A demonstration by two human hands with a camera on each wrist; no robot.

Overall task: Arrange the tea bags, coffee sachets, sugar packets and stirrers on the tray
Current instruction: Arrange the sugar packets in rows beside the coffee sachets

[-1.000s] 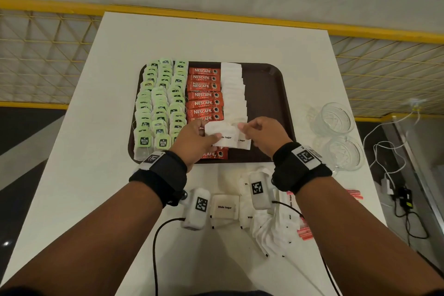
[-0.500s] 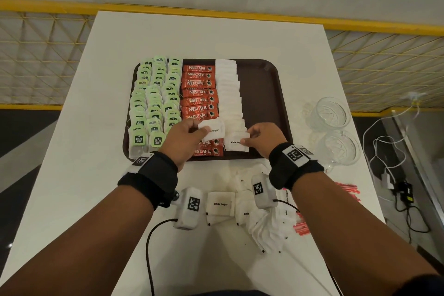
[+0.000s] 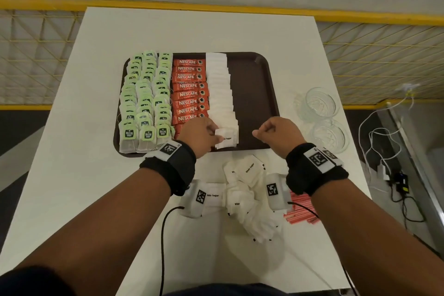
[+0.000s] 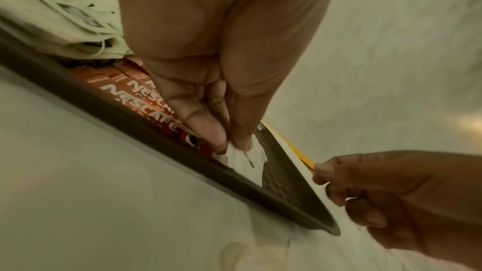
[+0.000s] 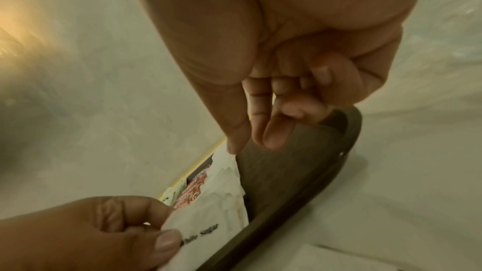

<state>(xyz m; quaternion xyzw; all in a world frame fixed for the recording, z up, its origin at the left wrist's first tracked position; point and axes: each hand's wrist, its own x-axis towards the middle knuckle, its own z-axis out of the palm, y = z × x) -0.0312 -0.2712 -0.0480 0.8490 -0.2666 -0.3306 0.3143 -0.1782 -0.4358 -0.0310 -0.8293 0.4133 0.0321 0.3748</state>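
**A:** The left hand (image 3: 201,134) was at the near edge of the tray (image 3: 254,94), fingers pinching a sugar packet (image 3: 227,140) at the foot of the white column, centre frame.

**B:** And the right hand (image 3: 278,133)?

**A:** Just right of it, over bare tray, fingers curled in, holding nothing.

**B:** The tea bags (image 3: 144,101) sat left, the coffee sachets (image 3: 191,94) beside them. Loose packets (image 3: 247,170) and stirrers (image 3: 300,209) lay on the worktop (image 3: 72,151), lower frame.

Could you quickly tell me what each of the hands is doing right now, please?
Left hand: pinching a sugar packet.
Right hand: curled, holding nothing.
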